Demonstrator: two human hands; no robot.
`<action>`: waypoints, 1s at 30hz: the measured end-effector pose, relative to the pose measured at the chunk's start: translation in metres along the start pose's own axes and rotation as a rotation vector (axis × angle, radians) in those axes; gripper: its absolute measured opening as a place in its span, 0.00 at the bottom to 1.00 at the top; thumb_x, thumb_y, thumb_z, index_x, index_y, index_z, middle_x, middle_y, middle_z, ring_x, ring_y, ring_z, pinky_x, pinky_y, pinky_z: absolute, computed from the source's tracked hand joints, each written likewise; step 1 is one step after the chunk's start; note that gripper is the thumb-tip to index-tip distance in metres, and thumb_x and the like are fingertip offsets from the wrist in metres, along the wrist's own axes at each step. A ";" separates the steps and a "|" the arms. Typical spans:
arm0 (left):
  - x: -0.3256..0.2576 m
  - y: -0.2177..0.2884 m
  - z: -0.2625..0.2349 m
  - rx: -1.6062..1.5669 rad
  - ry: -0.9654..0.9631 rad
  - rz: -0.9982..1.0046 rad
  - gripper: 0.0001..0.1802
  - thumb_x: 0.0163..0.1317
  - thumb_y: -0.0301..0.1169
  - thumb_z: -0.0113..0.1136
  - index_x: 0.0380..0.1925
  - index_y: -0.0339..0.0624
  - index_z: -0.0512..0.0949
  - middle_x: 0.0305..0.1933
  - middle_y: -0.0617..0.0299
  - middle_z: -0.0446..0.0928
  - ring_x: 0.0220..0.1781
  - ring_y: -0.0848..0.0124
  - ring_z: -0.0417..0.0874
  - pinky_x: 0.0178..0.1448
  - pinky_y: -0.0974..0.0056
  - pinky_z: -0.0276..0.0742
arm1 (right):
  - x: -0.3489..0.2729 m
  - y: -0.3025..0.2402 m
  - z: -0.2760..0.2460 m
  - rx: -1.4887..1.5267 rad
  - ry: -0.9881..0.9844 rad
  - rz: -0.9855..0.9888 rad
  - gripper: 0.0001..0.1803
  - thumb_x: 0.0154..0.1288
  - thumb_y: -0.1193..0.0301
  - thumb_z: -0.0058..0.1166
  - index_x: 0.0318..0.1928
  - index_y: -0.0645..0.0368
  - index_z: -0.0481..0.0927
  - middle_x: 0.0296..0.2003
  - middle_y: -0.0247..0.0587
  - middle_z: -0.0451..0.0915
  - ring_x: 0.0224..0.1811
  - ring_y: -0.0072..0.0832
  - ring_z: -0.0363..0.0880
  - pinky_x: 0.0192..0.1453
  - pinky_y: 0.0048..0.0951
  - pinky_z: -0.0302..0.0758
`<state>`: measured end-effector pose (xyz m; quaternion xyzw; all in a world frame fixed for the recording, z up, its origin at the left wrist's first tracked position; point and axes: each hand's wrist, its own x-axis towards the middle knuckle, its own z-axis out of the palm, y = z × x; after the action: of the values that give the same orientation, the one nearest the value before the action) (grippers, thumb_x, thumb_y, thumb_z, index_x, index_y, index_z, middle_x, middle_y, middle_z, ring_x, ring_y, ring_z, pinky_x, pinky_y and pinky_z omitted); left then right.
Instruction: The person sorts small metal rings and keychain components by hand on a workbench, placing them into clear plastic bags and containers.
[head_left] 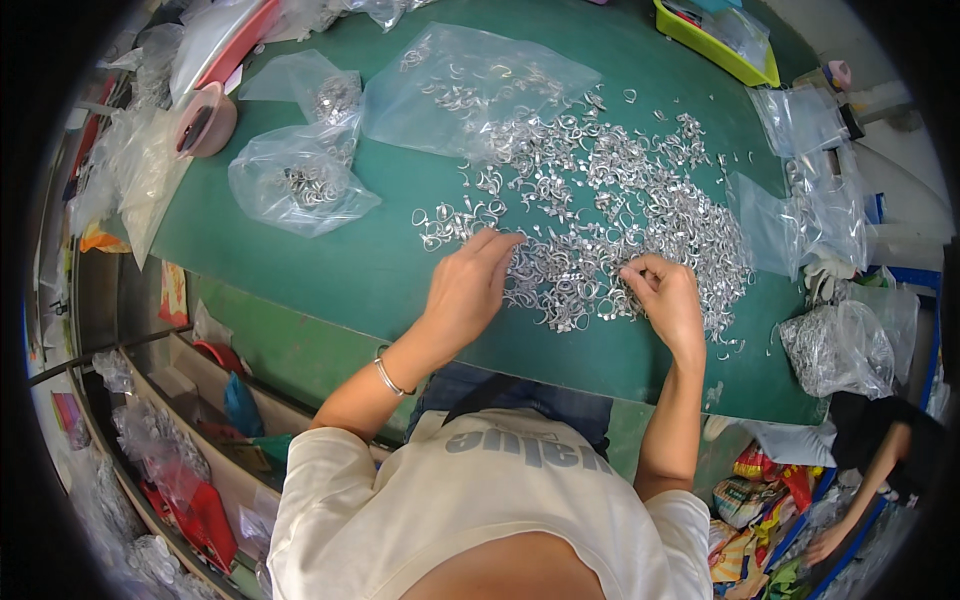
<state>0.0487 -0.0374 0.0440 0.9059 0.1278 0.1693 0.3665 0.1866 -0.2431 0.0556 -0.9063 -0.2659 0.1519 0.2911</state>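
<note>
A wide spread of silver metal rings [690,215] covers the middle and right of the green tabletop. My left hand [468,285], with a bangle at its wrist, rests at the pile's left edge. Its fingers reach out to the right, the tips touching the rings, and its thumb is mostly hidden. Over the near right part of the pile, my right hand [668,298] has thumb and forefinger pinched together; what lies between them is too small to tell. A smaller cluster of rings [445,225] lies just beyond my left hand.
A large clear bag [470,85] with rings lies beyond the pile. Smaller bags of rings [305,185] sit at left, near a pink cup [207,120]. A yellow-green tray [725,45] stands far right. Another person's arm [865,485] shows lower right, below a filled bag [835,345].
</note>
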 end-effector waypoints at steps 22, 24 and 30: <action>0.067 -0.004 0.068 0.141 -0.182 0.170 0.05 0.54 0.27 0.59 0.30 0.39 0.75 0.31 0.57 0.73 0.31 0.58 0.78 0.33 0.57 0.73 | 0.061 0.024 0.013 -0.021 0.239 -0.183 0.07 0.59 0.70 0.56 0.28 0.60 0.75 0.23 0.39 0.78 0.23 0.36 0.76 0.28 0.36 0.71; 0.069 -0.004 0.062 -0.019 -0.141 0.132 0.04 0.55 0.27 0.58 0.29 0.39 0.75 0.31 0.60 0.74 0.30 0.63 0.77 0.31 0.61 0.71 | 0.055 0.038 0.006 0.445 0.218 -0.232 0.07 0.62 0.71 0.53 0.28 0.60 0.74 0.22 0.33 0.77 0.21 0.26 0.72 0.24 0.29 0.69; 0.076 -0.012 0.037 -1.296 -0.473 -0.595 0.05 0.58 0.26 0.53 0.32 0.37 0.73 0.34 0.60 0.73 0.27 0.76 0.66 0.29 0.72 0.63 | 0.024 0.056 -0.018 1.676 -0.195 0.183 0.04 0.65 0.73 0.48 0.36 0.61 0.73 0.32 0.37 0.73 0.23 0.16 0.64 0.20 0.15 0.59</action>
<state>0.1317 -0.0247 0.0268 0.4480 0.1600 -0.0946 0.8745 0.2359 -0.2760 0.0323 -0.3918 -0.0150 0.3990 0.8289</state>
